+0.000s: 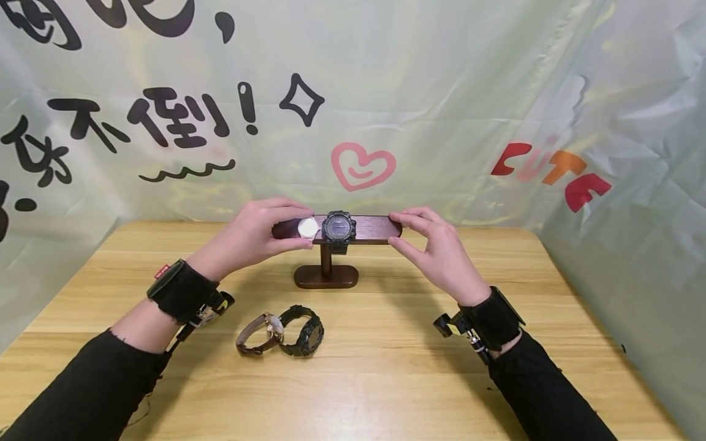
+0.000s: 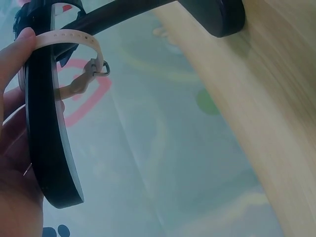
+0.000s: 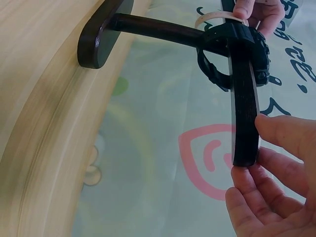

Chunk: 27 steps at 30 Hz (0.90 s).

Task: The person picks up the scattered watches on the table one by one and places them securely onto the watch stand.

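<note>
Dark-brown wooden T-shaped watch stand (image 1: 375,230): upright on pale wood-grain table (image 1: 397,380), long axis of its bar from left to right, a hand at each end. Pale-strapped watch with round white face (image 1: 307,228): looped around the stand's bar, left of centre, strap crosswise to the bar; in contact with the left hand. Left hand (image 1: 259,231): at the stand's left end, thumb and fingers curled about bar and watch, thumb tip on the strap. Chunky black digital watch (image 1: 337,228): looped just beside, near mid-bar; nearer the left hand than the right. Right hand (image 1: 436,248): at the stand's right end, thumb and fingers around the bar's tip, no watch in grasp. Brown-strapped round watch (image 1: 274,327) and black rugged-looking watch (image 1: 312,335): together on the table, in front of the stand, slightly left.
</note>
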Available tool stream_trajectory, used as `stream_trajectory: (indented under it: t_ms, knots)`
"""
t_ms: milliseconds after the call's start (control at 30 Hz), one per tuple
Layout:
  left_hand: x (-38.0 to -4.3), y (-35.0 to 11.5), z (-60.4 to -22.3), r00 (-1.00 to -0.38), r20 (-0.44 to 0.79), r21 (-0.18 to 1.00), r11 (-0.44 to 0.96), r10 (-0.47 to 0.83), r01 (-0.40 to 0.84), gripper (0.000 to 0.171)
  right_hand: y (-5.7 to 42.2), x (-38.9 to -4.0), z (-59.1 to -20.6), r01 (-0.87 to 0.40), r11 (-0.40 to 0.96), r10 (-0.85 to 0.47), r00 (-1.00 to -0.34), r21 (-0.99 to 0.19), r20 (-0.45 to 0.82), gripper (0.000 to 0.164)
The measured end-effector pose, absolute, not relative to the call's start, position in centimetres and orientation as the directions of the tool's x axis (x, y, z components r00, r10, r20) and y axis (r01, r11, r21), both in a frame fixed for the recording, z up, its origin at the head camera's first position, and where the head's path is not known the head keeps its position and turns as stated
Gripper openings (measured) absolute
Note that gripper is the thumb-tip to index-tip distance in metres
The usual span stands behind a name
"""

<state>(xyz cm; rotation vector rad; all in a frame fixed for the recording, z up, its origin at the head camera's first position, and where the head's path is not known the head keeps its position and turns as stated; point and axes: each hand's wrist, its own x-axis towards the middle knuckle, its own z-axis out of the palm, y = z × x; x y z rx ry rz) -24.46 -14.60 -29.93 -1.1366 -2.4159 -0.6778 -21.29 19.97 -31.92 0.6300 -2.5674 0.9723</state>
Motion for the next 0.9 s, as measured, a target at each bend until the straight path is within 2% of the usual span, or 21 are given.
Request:
stream_trajectory:
  t_ms: [267,900]
  knots:
    - [-24.54,-14.36,-30.12,-0.561,0.553,0.233,0.532,0.616,0.814,0.047,19.95,-21.29,-31.94,-0.511,0.671,-0.287,-0.847,-0.537,0.448,0.044]
    - [-24.26,-14.31,-30.7,-0.54,0.595,0.223,0.523,0.596,0.822,0.048,19.88,-21.27,-31.94,-0.51,0.669,-0.284,-0.847,-0.541,0.449,0.044]
